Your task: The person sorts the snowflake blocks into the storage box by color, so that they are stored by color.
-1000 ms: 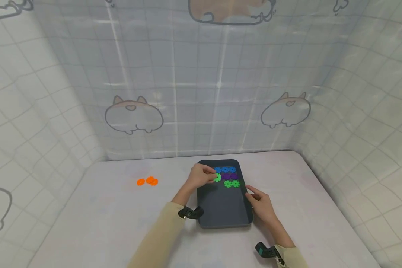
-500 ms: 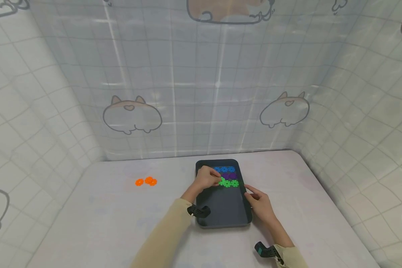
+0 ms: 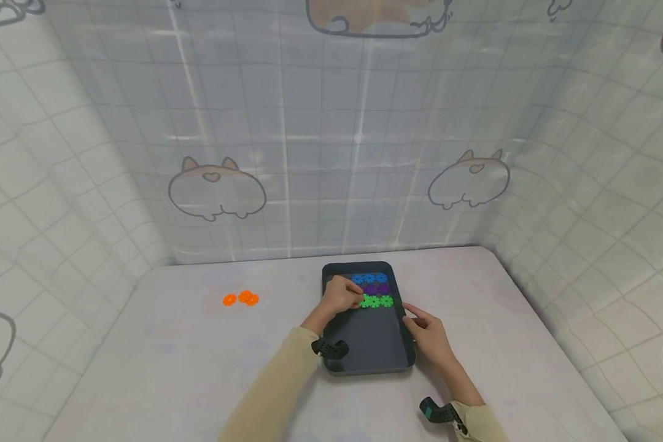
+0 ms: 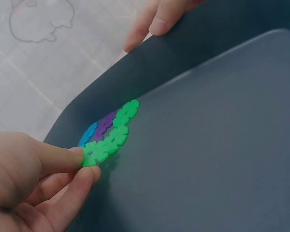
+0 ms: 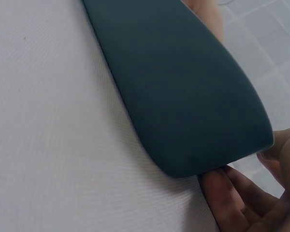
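Observation:
A dark grey tray (image 3: 370, 344) lies on the table. My left hand (image 3: 339, 294) reaches over its left side and pinches a green snowflake disc (image 4: 94, 153) between thumb and fingers, at the left end of a row. Two other green snowflake discs (image 3: 380, 301) continue that row to the right. Behind it are a row of purple discs (image 3: 378, 288) and a row of blue discs (image 3: 369, 279), partly covered by the left hand in the left wrist view. My right hand (image 3: 432, 339) holds the tray's right side, thumb at the rim and fingers against the outer wall.
Several orange snowflake discs (image 3: 245, 297) lie on the white table (image 3: 188, 356), left of the tray, some overlapping. A pale grid-patterned curtain (image 3: 331, 202) with dog drawings encloses the table's back and sides. Black straps (image 3: 329, 348) with cameras circle both wrists.
My left hand has moved slightly right and down, bringing its green disc from beside the purple row to the left end of the green row. My right hand stays on the tray.

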A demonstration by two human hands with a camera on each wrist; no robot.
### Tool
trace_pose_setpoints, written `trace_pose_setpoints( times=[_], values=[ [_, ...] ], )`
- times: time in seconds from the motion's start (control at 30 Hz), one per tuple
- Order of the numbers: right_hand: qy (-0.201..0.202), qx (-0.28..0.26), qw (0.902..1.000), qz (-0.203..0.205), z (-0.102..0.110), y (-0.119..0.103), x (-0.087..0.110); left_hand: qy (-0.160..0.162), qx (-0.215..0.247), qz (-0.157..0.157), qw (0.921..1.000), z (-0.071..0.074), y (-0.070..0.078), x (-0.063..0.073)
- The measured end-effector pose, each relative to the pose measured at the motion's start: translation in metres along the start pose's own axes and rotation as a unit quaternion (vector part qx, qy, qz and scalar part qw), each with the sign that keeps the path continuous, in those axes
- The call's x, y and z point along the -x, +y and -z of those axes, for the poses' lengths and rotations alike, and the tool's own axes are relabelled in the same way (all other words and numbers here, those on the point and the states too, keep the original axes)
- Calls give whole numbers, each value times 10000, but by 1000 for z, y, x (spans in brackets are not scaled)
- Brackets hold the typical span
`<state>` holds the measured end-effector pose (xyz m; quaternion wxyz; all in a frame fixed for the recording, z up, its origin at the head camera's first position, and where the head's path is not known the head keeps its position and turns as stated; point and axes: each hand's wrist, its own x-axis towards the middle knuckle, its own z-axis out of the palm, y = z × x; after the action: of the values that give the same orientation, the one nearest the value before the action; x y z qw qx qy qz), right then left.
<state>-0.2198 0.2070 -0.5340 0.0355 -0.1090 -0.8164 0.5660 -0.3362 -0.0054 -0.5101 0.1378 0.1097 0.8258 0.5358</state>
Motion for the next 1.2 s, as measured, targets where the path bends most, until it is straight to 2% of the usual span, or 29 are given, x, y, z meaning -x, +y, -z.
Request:
trace_pose_setpoints(
  times=[0.43,0.77,1.2],
  values=[
    [-7,-142,9999,24,1,-3,1,308,-258,-70,9992,-1,-3,0],
    [-47,-114,9999,-22,1,0,0,544,-791,-32,9954,-5,-2,1],
    [-89,-103,9999,-1,1,0,1,621,-949,-79,9935,-4,0,4]
  ],
)
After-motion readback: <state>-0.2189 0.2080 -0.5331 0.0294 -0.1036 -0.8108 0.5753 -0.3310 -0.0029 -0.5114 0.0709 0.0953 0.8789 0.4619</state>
